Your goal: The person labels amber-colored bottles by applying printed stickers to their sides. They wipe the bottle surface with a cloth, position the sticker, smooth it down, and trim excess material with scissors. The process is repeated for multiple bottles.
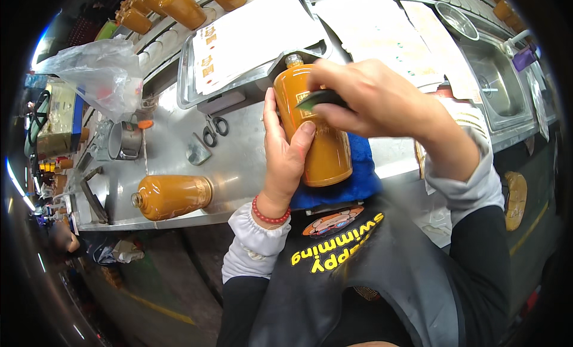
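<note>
Head view: steel counter (173,138) with sink (498,87), left hand (285,156) gripping orange bottle (319,150), right hand (373,96) pinching dark scraper (319,98).

An orange bottle (316,138), glossy and full, with a small uncapped neck pointing to twelve o'clock, stands tilted at centre. A dark flat scraper (319,98) lies across its label.

One head-worn fisheye view looks steeply down from above the person's chest onto a steel counter (179,138), close to the work. The fingers (334,72) sit just above centre; beyond them lies a tray (191,90), right of them a sink (495,84). Edges bend toward the dark rim.
</note>
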`<state>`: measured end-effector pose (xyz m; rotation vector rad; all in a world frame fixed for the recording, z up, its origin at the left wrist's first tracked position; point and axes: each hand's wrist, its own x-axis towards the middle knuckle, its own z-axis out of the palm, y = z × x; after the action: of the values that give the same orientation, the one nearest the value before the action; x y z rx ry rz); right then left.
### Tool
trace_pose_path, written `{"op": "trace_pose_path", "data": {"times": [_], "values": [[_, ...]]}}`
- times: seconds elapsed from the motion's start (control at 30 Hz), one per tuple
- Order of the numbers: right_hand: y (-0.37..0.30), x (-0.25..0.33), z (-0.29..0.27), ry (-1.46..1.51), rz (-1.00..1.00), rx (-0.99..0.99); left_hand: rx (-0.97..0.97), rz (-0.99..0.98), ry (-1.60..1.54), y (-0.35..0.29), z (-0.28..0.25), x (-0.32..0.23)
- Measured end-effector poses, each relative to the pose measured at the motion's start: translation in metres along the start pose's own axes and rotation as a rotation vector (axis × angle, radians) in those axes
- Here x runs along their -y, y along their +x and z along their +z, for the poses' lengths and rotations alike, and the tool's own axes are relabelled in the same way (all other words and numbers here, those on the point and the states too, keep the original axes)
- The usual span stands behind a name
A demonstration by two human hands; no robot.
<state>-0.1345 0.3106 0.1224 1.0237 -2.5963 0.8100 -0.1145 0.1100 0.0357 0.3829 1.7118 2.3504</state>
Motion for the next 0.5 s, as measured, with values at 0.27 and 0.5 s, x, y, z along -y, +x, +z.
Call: {"op": "trace_pose_path", "data": {"times": [0.27, 0.5], "values": [[0.013, -0.017, 0.01, -0.062, -0.235, -0.252, -0.007, 0.435, 0.452, 0.001, -0.027, 0.006], [-0.018, 0.004, 0.026, -0.194, -0.435, -0.18, -0.016, 0.523, 0.693, -0.004, -0.049, 0.016]]}}
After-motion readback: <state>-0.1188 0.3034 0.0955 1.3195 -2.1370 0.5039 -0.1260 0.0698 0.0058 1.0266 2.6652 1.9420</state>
